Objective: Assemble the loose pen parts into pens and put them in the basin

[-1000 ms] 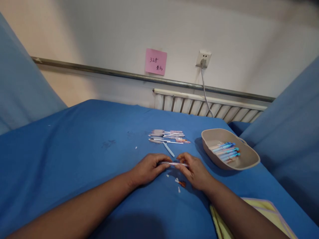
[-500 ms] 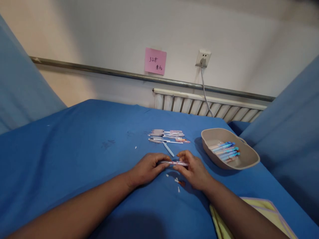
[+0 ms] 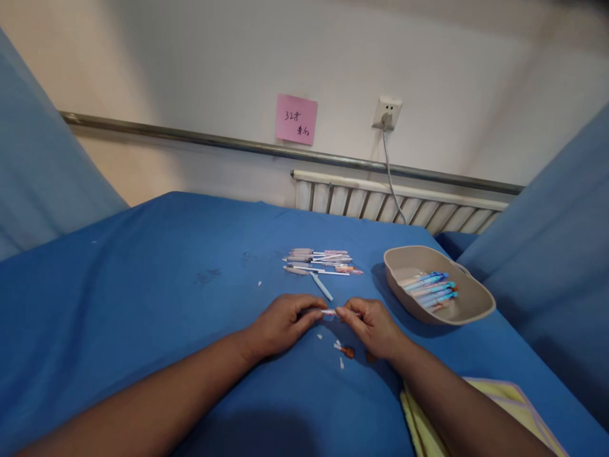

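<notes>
Between my two hands lies a slim pen (image 3: 329,312) with a white and pink barrel, held level above the blue sheet. My left hand (image 3: 287,324) pinches its left end with thumb and fingers. Around the right part of it, my right hand (image 3: 373,325) is closed, hiding that end. Just beyond the hands rests a light blue pen part (image 3: 322,287). Past it is a bunch of pen parts and white refills (image 3: 318,261). Small white pieces and an orange-brown part (image 3: 349,352) are on the sheet below the right hand.
A beige basket (image 3: 392,270) holding several blue-ended pens (image 3: 431,291) stands at the right. A yellow cloth (image 3: 504,400) lies under my right forearm. Behind the blue-covered surface (image 3: 157,254) are a radiator (image 3: 342,193), a metal rail and a plugged-in socket (image 3: 387,114). Blue curtains hang on both sides.
My right hand has shifted its grip inward along the pen, its thumb now closer to my left hand, so less of the barrel shows. My left hand has hardly moved.
</notes>
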Demonstrator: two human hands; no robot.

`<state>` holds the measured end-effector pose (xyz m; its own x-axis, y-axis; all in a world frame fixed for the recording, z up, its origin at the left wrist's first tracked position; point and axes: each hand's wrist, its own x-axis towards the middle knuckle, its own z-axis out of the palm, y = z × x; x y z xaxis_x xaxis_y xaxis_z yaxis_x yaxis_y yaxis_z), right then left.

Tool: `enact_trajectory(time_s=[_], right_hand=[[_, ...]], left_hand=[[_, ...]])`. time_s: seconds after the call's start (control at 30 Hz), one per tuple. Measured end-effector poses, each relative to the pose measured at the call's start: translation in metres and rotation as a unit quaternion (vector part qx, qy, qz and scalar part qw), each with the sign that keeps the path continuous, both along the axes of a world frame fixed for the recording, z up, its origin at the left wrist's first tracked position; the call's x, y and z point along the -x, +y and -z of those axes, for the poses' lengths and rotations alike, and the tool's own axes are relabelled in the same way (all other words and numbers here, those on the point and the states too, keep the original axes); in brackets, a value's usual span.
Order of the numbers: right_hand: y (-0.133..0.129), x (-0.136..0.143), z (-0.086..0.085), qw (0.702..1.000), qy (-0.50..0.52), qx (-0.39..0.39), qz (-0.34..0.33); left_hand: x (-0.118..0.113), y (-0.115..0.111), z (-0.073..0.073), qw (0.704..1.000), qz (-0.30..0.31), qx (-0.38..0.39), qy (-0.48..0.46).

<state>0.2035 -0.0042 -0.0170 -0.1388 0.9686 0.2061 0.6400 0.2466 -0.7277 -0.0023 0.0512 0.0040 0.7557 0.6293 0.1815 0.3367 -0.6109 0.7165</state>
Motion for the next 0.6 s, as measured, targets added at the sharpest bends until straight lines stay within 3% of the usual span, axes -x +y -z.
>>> enact_trajectory(time_s=[0.23, 0.33, 0.6], right_hand=[[0.0018, -0.0004, 0.0034, 0.997, 0.041, -0.07, 0.02], [0.004, -0.002, 0.0061, 0.997, 0.046, -0.063, 0.019], [0.0089, -0.0026, 0.0087, 0.994, 0.097, -0.022, 0.036]], left_hand=[[0.0007, 0.0048, 0.0048, 0.997, -0.043, 0.068, -0.005], [-0.0001, 0.0042, 0.0046, 0.996, -0.04, 0.08, -0.006], [-0.0014, 0.004, -0.0026, 0.999, -0.006, 0.024, 0.021]])
